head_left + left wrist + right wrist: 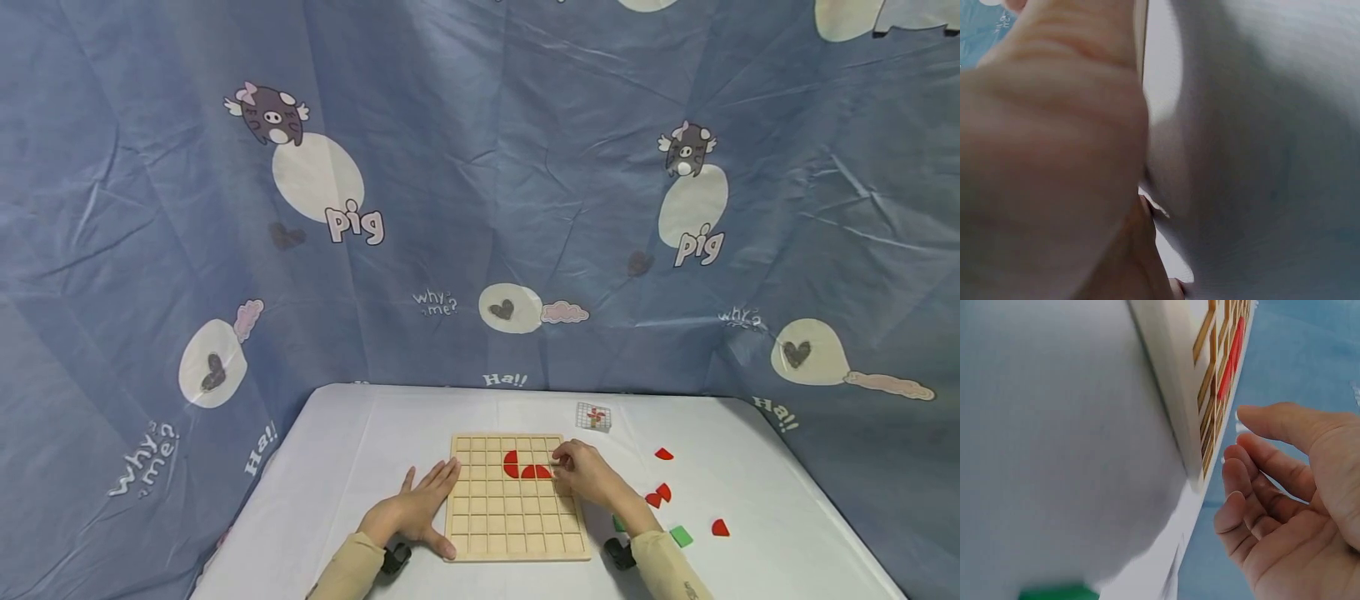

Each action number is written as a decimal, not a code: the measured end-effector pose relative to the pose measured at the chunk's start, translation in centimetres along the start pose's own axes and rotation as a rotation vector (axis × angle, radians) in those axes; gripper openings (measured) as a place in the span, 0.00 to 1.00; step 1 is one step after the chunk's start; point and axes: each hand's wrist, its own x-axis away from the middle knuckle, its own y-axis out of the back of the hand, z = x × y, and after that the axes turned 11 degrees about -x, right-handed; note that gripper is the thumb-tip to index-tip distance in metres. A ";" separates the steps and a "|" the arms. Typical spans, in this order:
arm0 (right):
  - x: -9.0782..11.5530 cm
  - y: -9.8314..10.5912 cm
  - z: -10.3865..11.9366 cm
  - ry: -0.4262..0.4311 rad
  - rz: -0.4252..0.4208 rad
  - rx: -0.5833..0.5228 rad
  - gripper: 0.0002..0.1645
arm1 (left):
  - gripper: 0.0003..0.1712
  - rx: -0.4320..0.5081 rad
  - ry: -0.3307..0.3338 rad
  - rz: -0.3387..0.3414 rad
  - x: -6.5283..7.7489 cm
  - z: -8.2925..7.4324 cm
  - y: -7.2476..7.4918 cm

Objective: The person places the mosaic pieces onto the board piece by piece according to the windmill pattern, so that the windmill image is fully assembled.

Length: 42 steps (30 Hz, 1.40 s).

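Observation:
A square wooden grid board (504, 525) lies on the white table. Several red quarter-round pieces (511, 470) sit in its cells, in the upper middle. My left hand (420, 506) is spread along the board's left side, its fingertips and thumb at the edge; the left wrist view shows mostly blurred skin of this hand. Over the board's upper right edge is my right hand (588, 473), close to the rightmost red piece. In the right wrist view the right hand (1297, 487) has loosely bent fingers, a gap between thumb and forefinger, and nothing held there.
Loose red pieces (720, 527) are scattered right of the board, with a green square (681, 536) among them. Another green piece (618, 523) is partly hidden by the right forearm. A small pattern card (594, 417) lies behind the board. Blue printed cloth (450, 250) hangs behind the table.

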 end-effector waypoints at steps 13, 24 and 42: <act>1.1 3.2 -2.2 -0.088 -0.136 0.030 0.07 | 0.79 0.002 -0.010 -0.009 0.1 -0.1 0.1; 2.7 7.7 -4.9 -0.153 -0.202 0.063 0.11 | 0.80 -0.001 0.000 -0.004 0.0 0.0 0.1; 4.9 11.7 -8.9 -0.245 -0.229 0.116 0.20 | 0.80 0.004 -0.003 -0.006 -0.1 0.2 -0.4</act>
